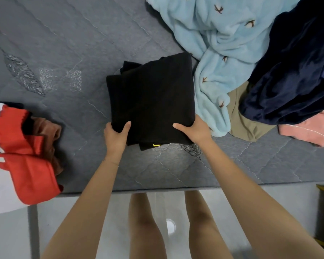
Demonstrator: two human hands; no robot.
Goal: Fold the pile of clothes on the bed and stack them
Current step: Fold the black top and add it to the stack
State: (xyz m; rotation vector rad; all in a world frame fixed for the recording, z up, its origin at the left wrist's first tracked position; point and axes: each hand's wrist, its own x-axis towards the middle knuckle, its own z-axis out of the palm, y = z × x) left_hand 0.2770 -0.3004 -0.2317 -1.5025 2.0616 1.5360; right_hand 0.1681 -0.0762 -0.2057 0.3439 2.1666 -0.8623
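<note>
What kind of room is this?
Probably a bedroom: there is a grey quilted mattress, a light blue fleece lying unfolded on it, and the left hand and right hand grip a folded black garment.

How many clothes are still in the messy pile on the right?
4 that I can see: a light blue fleece at the back, a navy garment far right, a tan garment poking out beneath them, and a pink garment nearest you. More may be hidden underneath.
</note>
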